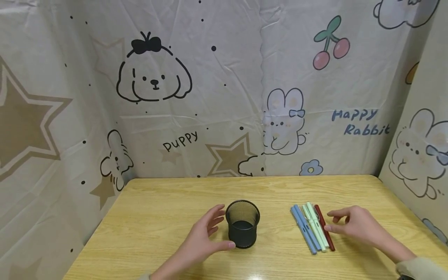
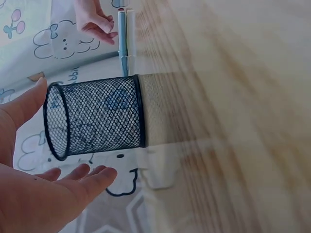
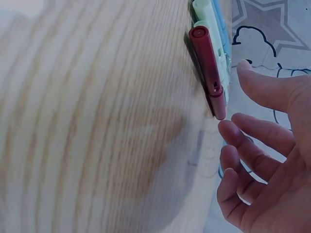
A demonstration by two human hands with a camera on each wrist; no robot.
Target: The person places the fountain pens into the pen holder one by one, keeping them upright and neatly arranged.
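A black mesh pen holder [image 1: 242, 238] stands upright on the table. My left hand [image 1: 206, 235] is spread beside it, thumb at the near side and fingers at the far left. In the left wrist view the thumb tip is close to the rim of the pen holder [image 2: 102, 116]; whether it touches cannot be told. To the right lie two blue pens [image 1: 305, 229], two light green pens [image 1: 315, 225] and a dark red pen [image 1: 324, 227], side by side. My right hand [image 1: 357, 225] hovers just right of the red pen, holding nothing, fingers loosely bent.
The light wood table [image 1: 168, 202] carries the holder and pens. A printed cloth [image 1: 224, 97] with cartoon animals hangs behind the table and along both sides.
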